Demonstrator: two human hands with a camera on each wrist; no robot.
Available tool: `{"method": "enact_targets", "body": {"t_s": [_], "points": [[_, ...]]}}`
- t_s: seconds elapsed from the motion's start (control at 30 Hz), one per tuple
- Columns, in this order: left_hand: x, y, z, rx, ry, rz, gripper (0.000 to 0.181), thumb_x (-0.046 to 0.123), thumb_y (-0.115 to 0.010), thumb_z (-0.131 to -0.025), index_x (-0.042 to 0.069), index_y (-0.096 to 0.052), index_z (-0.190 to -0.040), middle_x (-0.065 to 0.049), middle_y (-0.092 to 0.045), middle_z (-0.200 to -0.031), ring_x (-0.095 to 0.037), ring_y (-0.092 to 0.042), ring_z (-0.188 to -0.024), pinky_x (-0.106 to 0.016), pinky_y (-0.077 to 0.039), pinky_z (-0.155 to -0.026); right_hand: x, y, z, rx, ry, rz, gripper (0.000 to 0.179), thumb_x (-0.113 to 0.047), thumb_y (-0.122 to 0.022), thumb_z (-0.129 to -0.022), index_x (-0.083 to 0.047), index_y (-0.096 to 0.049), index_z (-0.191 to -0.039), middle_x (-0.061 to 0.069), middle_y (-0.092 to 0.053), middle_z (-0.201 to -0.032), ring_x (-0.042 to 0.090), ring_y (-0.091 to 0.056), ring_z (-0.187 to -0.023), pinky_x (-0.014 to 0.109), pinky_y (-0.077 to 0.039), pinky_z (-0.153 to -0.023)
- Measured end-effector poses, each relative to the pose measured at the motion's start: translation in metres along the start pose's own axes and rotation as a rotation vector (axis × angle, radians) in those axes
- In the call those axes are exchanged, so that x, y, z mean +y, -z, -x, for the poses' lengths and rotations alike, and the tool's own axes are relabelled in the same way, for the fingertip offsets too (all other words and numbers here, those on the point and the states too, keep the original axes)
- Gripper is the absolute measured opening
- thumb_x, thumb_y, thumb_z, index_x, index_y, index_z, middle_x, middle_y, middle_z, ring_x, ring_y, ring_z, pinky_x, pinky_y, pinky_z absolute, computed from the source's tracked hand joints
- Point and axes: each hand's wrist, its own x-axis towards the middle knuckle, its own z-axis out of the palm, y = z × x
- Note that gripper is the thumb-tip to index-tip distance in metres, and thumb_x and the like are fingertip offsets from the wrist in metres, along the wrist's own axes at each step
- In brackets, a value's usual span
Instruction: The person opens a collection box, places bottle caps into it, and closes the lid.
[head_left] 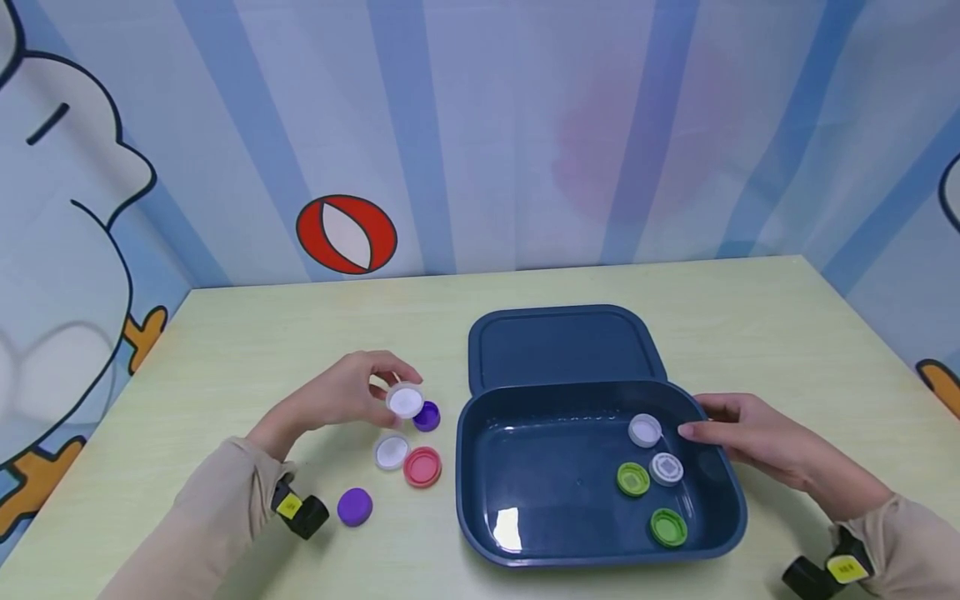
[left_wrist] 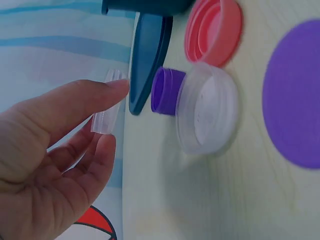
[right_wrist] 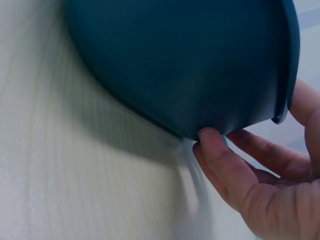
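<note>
My left hand [head_left: 358, 390] pinches a translucent white bottle cap [head_left: 406, 401] between thumb and fingers, raised off the table in the left wrist view. Close by on the table lie a small purple cap [head_left: 427, 417], another white cap [head_left: 392, 452], a red cap [head_left: 422, 467] and a larger purple cap [head_left: 355, 507]. With the thumb over its rim and fingers against the outside wall, my right hand [head_left: 757, 437] grips the dark blue box [head_left: 468, 467] at its right side. Inside the box are two white caps [head_left: 645, 431] and two green caps [head_left: 668, 527].
A dark blue lid [head_left: 566, 346] lies behind the box, partly covered by its back edge. The pale wooden table [head_left: 247, 350] ends at a patterned cloth wall [head_left: 480, 125]. Each wrist wears a black strap camera [head_left: 303, 512].
</note>
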Motion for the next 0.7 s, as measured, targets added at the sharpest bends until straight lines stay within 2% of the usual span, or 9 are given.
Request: {"method": "enact_targets", "body": {"t_s": [0.27,0.47,0.7], "points": [[0.021,-0.004,0.001,0.021,-0.029,0.005,0.046,0.001,-0.078,-0.07,0.006,-0.063,-0.113,-0.004,-0.059,-0.107,-0.022,-0.053,-0.098,-0.036,-0.051,-0.084,-0.001,0.0,0.001,-0.004,-0.013,-0.004,0.063,-0.017,-0.056,-0.093,0.017,-0.026,-0.137,0.01,-0.06,-0.108,0.018,-0.061,-0.094,0.034,-0.052,-0.082],[0.029,-0.009,0.002,0.071,-0.068,0.016,0.046,0.003,-0.079,-0.069,0.006,-0.064,-0.112,-0.002,-0.059,-0.104,-0.021,-0.054,-0.095,-0.035,-0.051,-0.083,0.0,0.0,0.001,-0.009,0.005,-0.008,0.06,-0.016,-0.054,-0.094,0.017,-0.028,-0.136,0.01,-0.06,-0.108,0.018,-0.061,-0.094,0.034,-0.053,-0.081],[0.035,-0.012,-0.001,0.077,-0.084,0.028,0.046,0.004,-0.081,-0.068,0.006,-0.065,-0.112,-0.004,-0.059,-0.102,-0.022,-0.054,-0.095,-0.035,-0.052,-0.082,0.0,0.0,0.001,-0.01,0.004,-0.009,0.058,-0.016,-0.054,-0.094,0.017,-0.029,-0.136,0.01,-0.06,-0.107,0.018,-0.061,-0.093,0.034,-0.053,-0.081]]}}
